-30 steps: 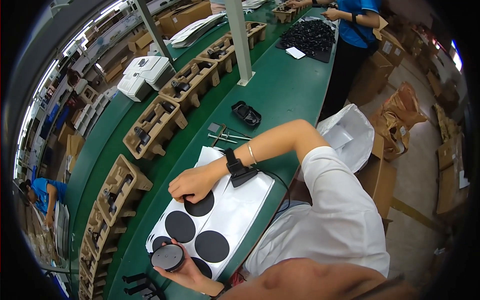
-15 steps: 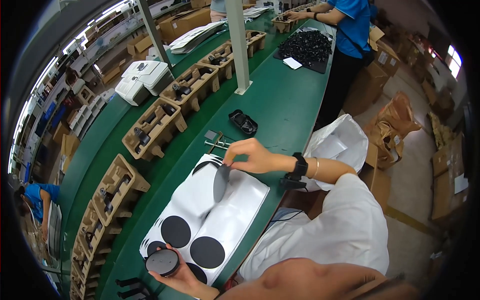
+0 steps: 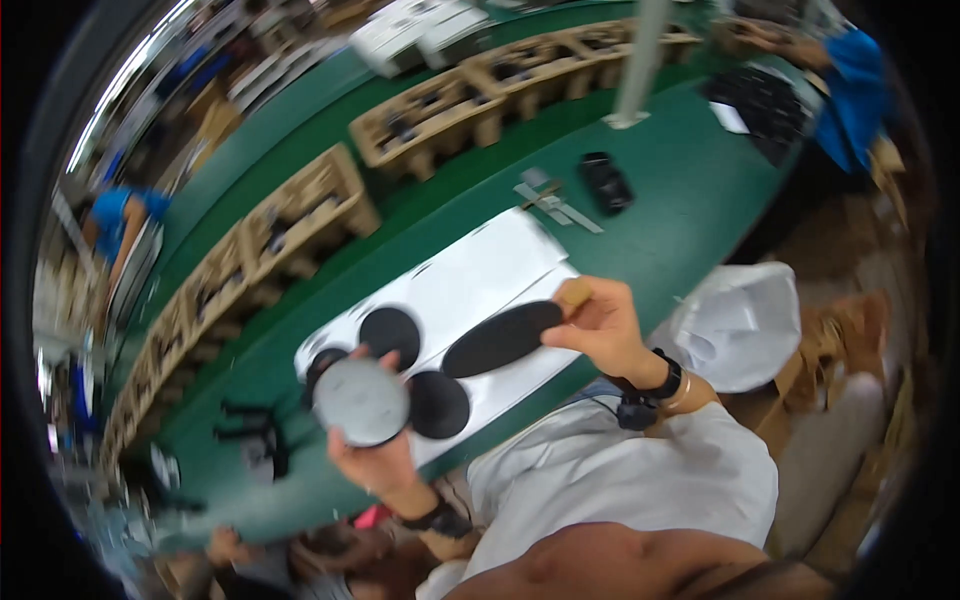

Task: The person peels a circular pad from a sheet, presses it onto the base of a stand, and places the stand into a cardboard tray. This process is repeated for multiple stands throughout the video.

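A round flat grey part point(image 3: 362, 402), like a disc-shaped base, is gripped by my left hand point(image 3: 376, 462), fingers curled round its rim. Between thumb and fingers of my right hand point(image 3: 606, 328) is the edge of a black round pad point(image 3: 505, 338), seen tilted above a white backing sheet point(image 3: 478, 262). The sheet lies on the green table, with several more black round pads point(image 3: 438, 405) on its left part. My left hand and the grey part hide some of these. Motion blurs the picture.
Moulded cardboard trays point(image 3: 310, 212) holding dark parts line the belt beyond the table point(image 3: 660, 215). A black plastic part point(image 3: 605, 182) and a metal fixture point(image 3: 556, 205) lie past the sheet. A grey post point(image 3: 640, 70) rises behind. A white bag point(image 3: 745, 325) stands at right.
The black pad in my right hand is now off the sheet, which lies flatter. My left hand has raised the grey part. The view has turned, bringing more of the left side in.
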